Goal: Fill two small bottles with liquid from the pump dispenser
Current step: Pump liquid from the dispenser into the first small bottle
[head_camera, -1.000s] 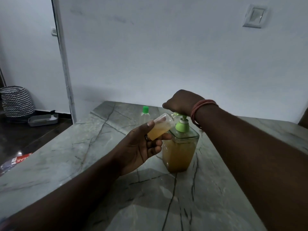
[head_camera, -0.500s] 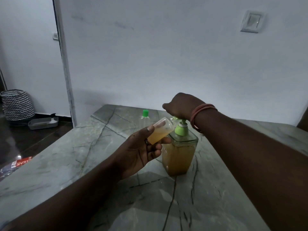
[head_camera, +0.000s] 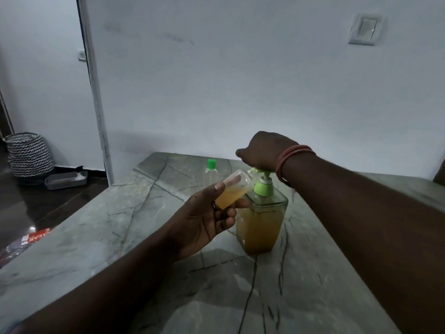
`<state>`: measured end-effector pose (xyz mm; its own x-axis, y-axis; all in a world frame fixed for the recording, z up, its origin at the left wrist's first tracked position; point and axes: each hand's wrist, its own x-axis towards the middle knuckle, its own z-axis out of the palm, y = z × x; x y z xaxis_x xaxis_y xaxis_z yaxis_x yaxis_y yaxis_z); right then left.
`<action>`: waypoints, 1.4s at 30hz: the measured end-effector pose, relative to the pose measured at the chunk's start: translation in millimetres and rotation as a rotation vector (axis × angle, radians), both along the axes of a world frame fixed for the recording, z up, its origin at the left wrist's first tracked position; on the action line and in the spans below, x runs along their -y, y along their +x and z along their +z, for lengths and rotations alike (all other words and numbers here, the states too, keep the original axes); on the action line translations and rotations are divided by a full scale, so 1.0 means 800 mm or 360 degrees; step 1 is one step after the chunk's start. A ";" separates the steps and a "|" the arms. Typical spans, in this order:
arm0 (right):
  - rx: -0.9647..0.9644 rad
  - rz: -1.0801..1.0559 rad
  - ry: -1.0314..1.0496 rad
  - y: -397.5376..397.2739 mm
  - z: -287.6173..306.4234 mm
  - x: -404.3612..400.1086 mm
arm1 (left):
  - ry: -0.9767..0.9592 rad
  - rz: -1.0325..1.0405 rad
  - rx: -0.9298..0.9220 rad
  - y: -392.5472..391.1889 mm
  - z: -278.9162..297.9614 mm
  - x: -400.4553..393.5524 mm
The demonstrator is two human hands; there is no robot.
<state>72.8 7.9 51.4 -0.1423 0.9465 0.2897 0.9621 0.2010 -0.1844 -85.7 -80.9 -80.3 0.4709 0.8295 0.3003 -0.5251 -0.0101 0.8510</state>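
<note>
A square clear pump dispenser [head_camera: 261, 227] full of orange-yellow liquid stands on the marble table [head_camera: 120, 237]. Its green pump head [head_camera: 263, 186] has risen, showing the white stem. My right hand [head_camera: 265, 150] rests on top of the pump, fingers curled over it. My left hand [head_camera: 204, 220] holds a small clear bottle [head_camera: 234, 191], tilted with its open mouth at the pump's spout; it is about half full of the same liquid. A second small clear bottle [head_camera: 210, 174] with a green cap stands upright behind, toward the wall.
The table's left edge drops to a dark floor with a zigzag-patterned basket [head_camera: 30, 154], a grey tray [head_camera: 66, 180] and a red-and-white printed sheet [head_camera: 36, 237]. A white wall runs behind the table, with a switch plate [head_camera: 364, 30] up right.
The pump head has come up from its pressed position, with my right hand rising on it. The small bottle stays at the spout in my left hand.
</note>
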 end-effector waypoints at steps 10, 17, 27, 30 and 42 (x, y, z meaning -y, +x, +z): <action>-0.0094 0.0007 -0.0169 -0.003 -0.011 -0.002 | -0.0056 0.0016 0.0029 0.000 -0.002 -0.001; -0.0153 0.0004 -0.0102 0.000 -0.015 -0.005 | -0.0051 0.0012 0.0042 -0.001 -0.004 -0.003; 0.0020 0.0012 0.0037 -0.001 -0.005 0.003 | -0.0057 0.0070 0.0033 0.001 -0.002 0.000; -0.0029 0.0025 0.0105 -0.002 -0.006 0.005 | -0.0048 0.0038 0.0012 0.000 -0.001 -0.001; -0.0097 0.0111 -0.0167 -0.001 -0.005 0.006 | -0.0100 0.0078 0.0076 0.001 -0.004 0.001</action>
<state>71.6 3.0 47.5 -0.1937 0.9606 0.1995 0.9329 0.2433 -0.2656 -85.2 -81.9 -83.3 0.4158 0.8691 0.2680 -0.5653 0.0161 0.8248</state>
